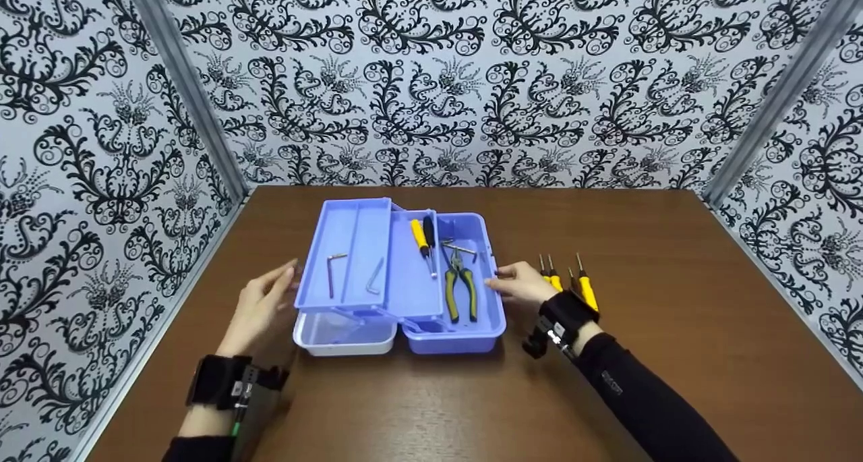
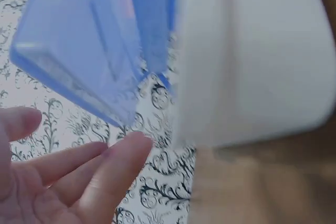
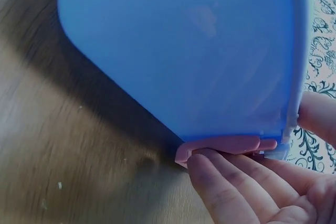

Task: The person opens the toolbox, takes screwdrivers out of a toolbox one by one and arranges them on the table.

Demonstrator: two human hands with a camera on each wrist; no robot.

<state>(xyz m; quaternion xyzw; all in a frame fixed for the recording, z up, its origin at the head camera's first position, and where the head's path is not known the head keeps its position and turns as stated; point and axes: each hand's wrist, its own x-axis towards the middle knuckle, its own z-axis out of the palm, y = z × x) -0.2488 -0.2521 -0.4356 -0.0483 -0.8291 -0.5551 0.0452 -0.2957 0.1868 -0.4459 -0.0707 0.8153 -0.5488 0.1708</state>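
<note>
A blue plastic toolbox [image 1: 453, 344] stands with its white lid [image 1: 345, 348] folded out to the left and two stepped trays [image 1: 323, 227] spread above. My right hand [image 1: 526, 286] grips the box's right side: in the right wrist view its fingers lie on a pink latch [image 3: 226, 147] and the thumb is at the rim. Beside the upper tray's left edge is my left hand [image 1: 259, 308], fingers extended and holding nothing. Pliers with green-black handles [image 1: 453, 303] lie in the box. The trays carry two hex keys [image 1: 375, 276] and screwdrivers [image 1: 421, 238], one yellow, one black.
Several yellow-handled screwdrivers [image 1: 588, 293] lie on the brown table [image 1: 431, 415] to the right, partly behind my right wrist. Patterned panels [image 1: 431, 84] rise along the back and both sides. A small metal piece [image 1: 462, 248] lies near the pliers' tips.
</note>
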